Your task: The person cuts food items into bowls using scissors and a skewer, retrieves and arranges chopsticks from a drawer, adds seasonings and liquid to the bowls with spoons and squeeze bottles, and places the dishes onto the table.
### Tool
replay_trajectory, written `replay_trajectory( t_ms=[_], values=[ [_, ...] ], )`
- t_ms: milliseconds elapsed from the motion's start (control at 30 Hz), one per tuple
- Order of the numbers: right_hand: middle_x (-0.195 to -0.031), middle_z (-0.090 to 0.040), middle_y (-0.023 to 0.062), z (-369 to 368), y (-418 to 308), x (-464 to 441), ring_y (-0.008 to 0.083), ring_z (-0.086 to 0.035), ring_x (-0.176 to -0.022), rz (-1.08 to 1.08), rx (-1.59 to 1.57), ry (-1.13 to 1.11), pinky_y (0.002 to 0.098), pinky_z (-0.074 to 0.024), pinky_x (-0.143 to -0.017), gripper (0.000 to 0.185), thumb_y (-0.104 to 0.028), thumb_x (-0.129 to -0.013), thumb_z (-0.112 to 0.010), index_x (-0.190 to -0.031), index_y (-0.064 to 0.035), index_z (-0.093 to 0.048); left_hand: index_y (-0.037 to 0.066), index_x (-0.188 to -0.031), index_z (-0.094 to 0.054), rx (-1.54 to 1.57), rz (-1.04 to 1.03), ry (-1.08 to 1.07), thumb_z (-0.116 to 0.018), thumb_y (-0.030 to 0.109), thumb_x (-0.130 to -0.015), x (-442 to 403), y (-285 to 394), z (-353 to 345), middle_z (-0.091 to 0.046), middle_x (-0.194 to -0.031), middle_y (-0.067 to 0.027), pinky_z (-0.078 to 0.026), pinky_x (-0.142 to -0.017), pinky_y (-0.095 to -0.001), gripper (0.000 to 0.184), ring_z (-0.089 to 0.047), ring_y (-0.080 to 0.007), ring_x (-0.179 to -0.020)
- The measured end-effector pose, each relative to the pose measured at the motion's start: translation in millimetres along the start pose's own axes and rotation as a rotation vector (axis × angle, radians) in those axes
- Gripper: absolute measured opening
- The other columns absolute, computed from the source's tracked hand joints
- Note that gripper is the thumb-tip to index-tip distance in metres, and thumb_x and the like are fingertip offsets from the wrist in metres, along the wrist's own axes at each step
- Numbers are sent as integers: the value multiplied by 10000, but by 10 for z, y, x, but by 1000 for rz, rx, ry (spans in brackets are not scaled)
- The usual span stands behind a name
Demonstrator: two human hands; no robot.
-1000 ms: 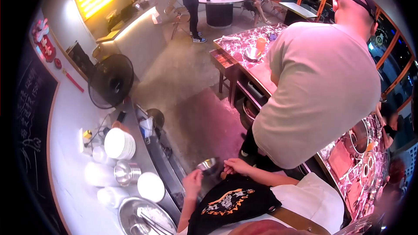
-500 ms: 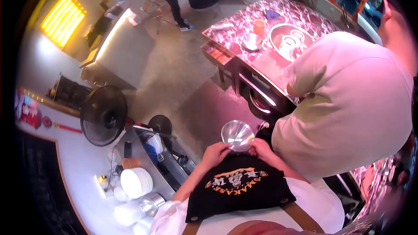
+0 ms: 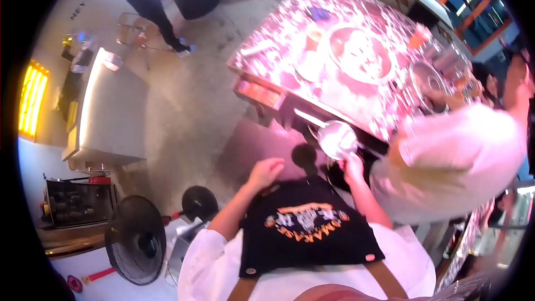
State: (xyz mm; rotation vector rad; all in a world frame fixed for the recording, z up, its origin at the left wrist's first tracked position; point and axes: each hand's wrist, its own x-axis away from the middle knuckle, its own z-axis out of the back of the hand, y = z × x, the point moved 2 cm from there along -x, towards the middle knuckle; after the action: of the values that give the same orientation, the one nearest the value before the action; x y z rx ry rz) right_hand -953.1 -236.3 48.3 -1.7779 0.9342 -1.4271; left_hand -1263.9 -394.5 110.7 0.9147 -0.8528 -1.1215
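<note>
My right hand [image 3: 353, 168] grips the near rim of a small shiny metal bowl [image 3: 337, 138], held out in front of me by the table's near edge. The bowl's inside is washed out by glare, so any contents cannot be made out. My left hand [image 3: 266, 173] is off the bowl, to its left above the floor, with loosely stretched fingers and nothing in them. Below both hands lies the black apron [image 3: 306, 228] that I wear.
A marbled table [image 3: 273, 50] ahead bears a large round basin [image 3: 362, 56] and another metal bowl [image 3: 429, 83]. A person in a pale shirt [image 3: 457, 161] leans over it on my right. A black fan [image 3: 135, 239] stands at lower left. Another person [image 3: 145, 0] is farther back.
My left hand has let go of the bowl and moved left. My right hand has carried the bowl forward and right to the table's edge. My view has turned to the right.
</note>
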Motion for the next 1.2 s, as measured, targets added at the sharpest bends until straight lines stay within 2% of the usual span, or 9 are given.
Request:
replay_trajectory(
  t_ms=[100, 400, 433, 633, 700, 733, 767, 867, 1200],
  values=[
    [-940, -641, 34, -276, -325, -449, 102, -596, -719, 85, -129, 108, 215, -479, -555, 141, -68, -878, -596, -1009, -47, -643, 54, -1072, -702, -55, 85, -28, -644, 256, -902, -278, -446, 273, -717, -987, -147, -545, -804, -374, 271, -701, -270, -895],
    [-789, -621, 53, -145, -583, -2132, 143, -584, -568, 198, -219, 359, 243, -496, -491, 183, -104, -905, -501, -1017, -20, -619, 23, -980, -662, -141, -55, -155, -569, 131, -903, -2241, -86, -189, -642, -902, -165, -519, -759, -392, 162, -635, -284, -846],
    [-762, -612, 51, -68, -496, -2233, 141, -567, -555, 150, -203, 339, 249, -472, -481, 163, -131, -917, -501, -986, -28, -606, 25, -1027, -647, 16, -400, 71, -560, 88, -890, -2560, -142, -337, -611, -816, -162, -520, -690, -402, 173, -629, -270, -776],
    [-658, -571, 48, -14, -573, -2153, 133, -503, -509, 36, -140, 363, 287, -394, -457, 264, -263, -951, -522, -766, -85, -582, 43, -1302, -517, -573, -477, 382, -707, 295, -809, -4361, 664, -297, -583, -1154, -200, -459, -939, -456, 586, -567, -382, -1085],
    [-629, -538, 29, 271, -245, -2347, 135, -531, -520, -59, -189, 266, 291, -399, -467, 307, -314, -952, -556, -719, -114, -563, 42, -1155, -606, -152, -196, -43, -669, 250, -807, -5106, 438, -477, -591, -1152, -170, -445, -933, -480, 410, -547, -361, -1095],
    [-599, -520, 21, 172, -301, -2295, 142, -520, -494, -56, -236, 462, 291, -414, -461, 296, -324, -953, -573, -736, -122, -556, 47, -1055, -640, -613, -784, 390, -615, 208, -836, -5781, -225, -782, -603, -1135, -148, -450, -899, -498, 273, -536, -341, -1112],
    [-910, -614, 97, 280, -191, -2317, 206, -632, -707, -38, -233, 339, 313, -547, -601, 221, -242, -951, -570, -994, -28, -599, 44, -1059, -645, -653, -611, 317, -570, 213, -867, -5971, -93, -739, -604, -1125, -172, -431, -928, -536, 266, -517, -348, -1142],
    [-722, -593, 103, 273, -245, -2350, 189, -581, -508, -7, -234, 243, 275, -456, -422, 272, -263, -972, -547, -1023, 4, -554, 203, -1534, -268, -857, -233, 63, -526, 317, -948, -5868, 469, -516, -173, -1579, -201, -281, -1091, -648, 650, -155, -456, -1447],
    [-781, -610, 126, -62, -534, -2171, 215, -572, -509, 1, -188, 469, 310, -461, -458, 142, -127, -948, -528, -949, 9, -569, 100, -1518, -286, -740, -376, 110, -669, 397, -830, -7689, 697, -632, -149, -1583, -253, -227, -1134, -627, 841, -84, -510, -1451]
  ],
)
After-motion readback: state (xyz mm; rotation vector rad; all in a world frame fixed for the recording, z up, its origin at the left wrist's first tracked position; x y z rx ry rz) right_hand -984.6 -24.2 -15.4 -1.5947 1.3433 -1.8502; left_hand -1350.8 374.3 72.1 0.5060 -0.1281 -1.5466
